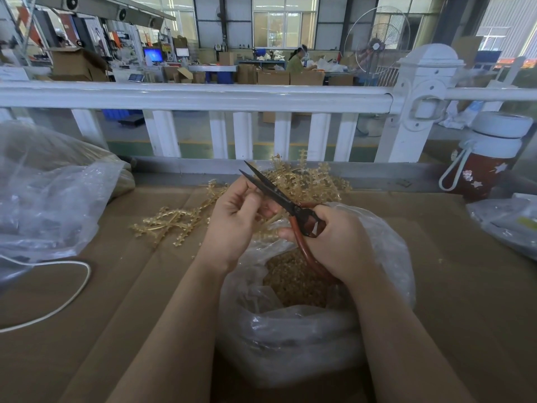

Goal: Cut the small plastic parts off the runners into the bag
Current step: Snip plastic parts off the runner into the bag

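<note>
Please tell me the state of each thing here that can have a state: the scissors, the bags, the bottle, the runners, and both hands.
scissors: blades slightly open, points up and away
right hand: grips the scissors' red handles
left hand: holds a runner over the bag
bag: mouth open, cut parts inside
runners on the table: uncut, lying loose
bottle: upright, lid on
large bag at left: crumpled, lying on the table

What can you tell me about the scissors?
The scissors have two long, dark, pointed blades that look like metal, and curved reddish-brown handles. The blades are parted a little and point up and away toward the white fence. The right hand grips the handles. The blades cross just beside the left hand's fingers, above the open plastic bag of small yellowish parts.
</note>
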A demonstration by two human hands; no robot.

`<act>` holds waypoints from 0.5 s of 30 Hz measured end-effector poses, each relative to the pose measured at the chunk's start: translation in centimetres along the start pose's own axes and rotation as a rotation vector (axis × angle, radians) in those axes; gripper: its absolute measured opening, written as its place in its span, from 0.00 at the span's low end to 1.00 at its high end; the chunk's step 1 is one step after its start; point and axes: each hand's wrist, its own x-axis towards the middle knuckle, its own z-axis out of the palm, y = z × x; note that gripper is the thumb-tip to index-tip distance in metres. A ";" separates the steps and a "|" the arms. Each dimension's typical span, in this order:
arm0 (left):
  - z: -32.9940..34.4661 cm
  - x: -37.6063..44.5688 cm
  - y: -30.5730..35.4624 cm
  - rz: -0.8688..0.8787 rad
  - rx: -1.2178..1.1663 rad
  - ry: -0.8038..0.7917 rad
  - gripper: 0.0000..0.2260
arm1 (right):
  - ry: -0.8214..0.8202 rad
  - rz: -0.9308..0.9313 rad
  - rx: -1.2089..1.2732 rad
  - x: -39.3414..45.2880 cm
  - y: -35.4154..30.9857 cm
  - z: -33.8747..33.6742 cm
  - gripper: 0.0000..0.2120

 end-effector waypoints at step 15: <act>0.4 0.1 -0.1 -0.143 0.010 -0.042 0.09 | -0.033 0.144 0.406 0.6 0.0 0.0 0.06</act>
